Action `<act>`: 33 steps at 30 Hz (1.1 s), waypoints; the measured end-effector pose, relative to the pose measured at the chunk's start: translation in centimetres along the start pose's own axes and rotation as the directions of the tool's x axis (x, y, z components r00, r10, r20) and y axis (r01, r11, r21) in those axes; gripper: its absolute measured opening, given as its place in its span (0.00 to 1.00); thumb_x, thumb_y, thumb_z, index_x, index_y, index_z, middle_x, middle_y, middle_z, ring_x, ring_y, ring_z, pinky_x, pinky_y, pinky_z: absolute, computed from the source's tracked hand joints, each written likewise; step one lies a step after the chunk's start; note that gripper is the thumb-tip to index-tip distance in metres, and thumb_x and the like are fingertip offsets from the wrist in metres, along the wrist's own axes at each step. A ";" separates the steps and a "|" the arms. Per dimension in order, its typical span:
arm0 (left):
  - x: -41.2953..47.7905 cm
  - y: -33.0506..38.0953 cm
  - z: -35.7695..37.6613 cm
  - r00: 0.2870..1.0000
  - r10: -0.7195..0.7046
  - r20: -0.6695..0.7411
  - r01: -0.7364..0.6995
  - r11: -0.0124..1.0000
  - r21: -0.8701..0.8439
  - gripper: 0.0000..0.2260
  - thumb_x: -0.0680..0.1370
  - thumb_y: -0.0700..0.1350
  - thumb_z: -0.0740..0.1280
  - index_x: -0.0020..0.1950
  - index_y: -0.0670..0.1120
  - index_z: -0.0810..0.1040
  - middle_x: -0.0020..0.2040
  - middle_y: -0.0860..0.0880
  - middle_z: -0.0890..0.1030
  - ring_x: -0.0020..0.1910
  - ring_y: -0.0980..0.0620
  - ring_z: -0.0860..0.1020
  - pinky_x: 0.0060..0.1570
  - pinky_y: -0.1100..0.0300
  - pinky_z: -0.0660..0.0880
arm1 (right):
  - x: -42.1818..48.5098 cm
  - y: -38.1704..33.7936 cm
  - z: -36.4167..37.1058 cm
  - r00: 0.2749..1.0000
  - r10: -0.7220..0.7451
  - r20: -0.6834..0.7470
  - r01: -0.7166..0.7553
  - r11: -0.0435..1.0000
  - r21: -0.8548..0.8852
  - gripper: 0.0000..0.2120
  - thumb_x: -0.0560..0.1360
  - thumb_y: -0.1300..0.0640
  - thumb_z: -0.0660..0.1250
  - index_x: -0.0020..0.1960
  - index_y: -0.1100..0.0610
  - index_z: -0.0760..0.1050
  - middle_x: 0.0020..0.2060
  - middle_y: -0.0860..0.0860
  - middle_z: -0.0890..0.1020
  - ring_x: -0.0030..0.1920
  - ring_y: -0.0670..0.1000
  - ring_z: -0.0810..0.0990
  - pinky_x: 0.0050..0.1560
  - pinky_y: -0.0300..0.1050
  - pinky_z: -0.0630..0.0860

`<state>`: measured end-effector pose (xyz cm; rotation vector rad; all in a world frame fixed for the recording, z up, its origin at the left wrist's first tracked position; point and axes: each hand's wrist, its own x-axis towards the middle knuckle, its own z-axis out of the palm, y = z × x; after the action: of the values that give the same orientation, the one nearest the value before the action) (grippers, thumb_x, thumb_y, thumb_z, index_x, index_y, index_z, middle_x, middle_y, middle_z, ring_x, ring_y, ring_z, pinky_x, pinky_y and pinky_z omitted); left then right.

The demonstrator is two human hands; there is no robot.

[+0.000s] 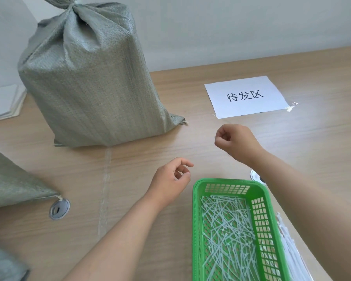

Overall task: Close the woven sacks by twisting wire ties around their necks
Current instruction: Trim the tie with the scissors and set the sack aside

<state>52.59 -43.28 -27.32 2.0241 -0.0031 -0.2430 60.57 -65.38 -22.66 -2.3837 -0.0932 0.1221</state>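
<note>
At five o'clock, nearest the camera, a green basket [197, 220] sits on the wooden table [130, 199], holding a loose heap of pale ties [227, 230]. More white ties [288, 240] lie just beside it on the right. At nine o'clock the corner of a second sack [12, 183] lies low on the table; its neck is out of view, so I cannot tell whether it is tied.

Toward the centre, the left hand [170, 179] hovers just beyond the basket's far left corner, fingers loosely curled and half open, with nothing in it. Further out at two o'clock, the right hand [234, 139] is curled into a near fist, thumb pressed against forefinger; it may pinch something thin, but I cannot tell.

Beyond it at one o'clock a paper sign [245, 96] is taped flat. At eleven o'clock the tall woven sack [89, 84] stands upright, its neck [72, 7] gathered tight and seemingly bound with something pale.

As I judge it, this sack is finished. What remains is probably moving it and closing the near sack, which likely calls for a fresh tie from the basket.
</note>
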 end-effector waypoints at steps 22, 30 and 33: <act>-17.8 -0.8 3.4 0.971 -0.219 -0.101 0.203 0.968 -0.147 0.18 0.77 0.38 0.69 0.63 0.56 0.75 0.51 0.55 0.79 0.29 0.64 0.71 0.36 0.71 0.72 | -23.0 -0.9 3.4 0.966 0.252 0.053 -0.255 0.966 0.048 0.05 0.75 0.58 0.69 0.43 0.50 0.80 0.38 0.44 0.82 0.35 0.43 0.78 0.35 0.36 0.72; -21.0 -0.2 4.8 0.961 -0.270 -0.057 0.263 0.958 -0.111 0.24 0.77 0.38 0.70 0.72 0.51 0.72 0.51 0.58 0.79 0.37 0.59 0.75 0.41 0.69 0.72 | -29.9 0.6 1.5 0.916 0.324 -0.236 -0.325 0.945 0.034 0.18 0.72 0.62 0.71 0.61 0.52 0.80 0.56 0.52 0.76 0.57 0.53 0.76 0.55 0.42 0.69; -22.0 0.1 5.4 0.952 -0.306 -0.030 0.300 0.947 -0.116 0.26 0.77 0.37 0.69 0.72 0.54 0.71 0.52 0.55 0.79 0.41 0.56 0.79 0.42 0.66 0.74 | -32.0 1.5 1.9 0.888 0.426 -0.171 -0.434 0.901 -0.008 0.28 0.72 0.62 0.69 0.71 0.52 0.71 0.60 0.55 0.73 0.60 0.56 0.74 0.59 0.47 0.71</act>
<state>30.12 -45.68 -25.82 1.9142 0.3475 -0.3803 28.66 -68.45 -23.15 -2.4127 0.5221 0.1311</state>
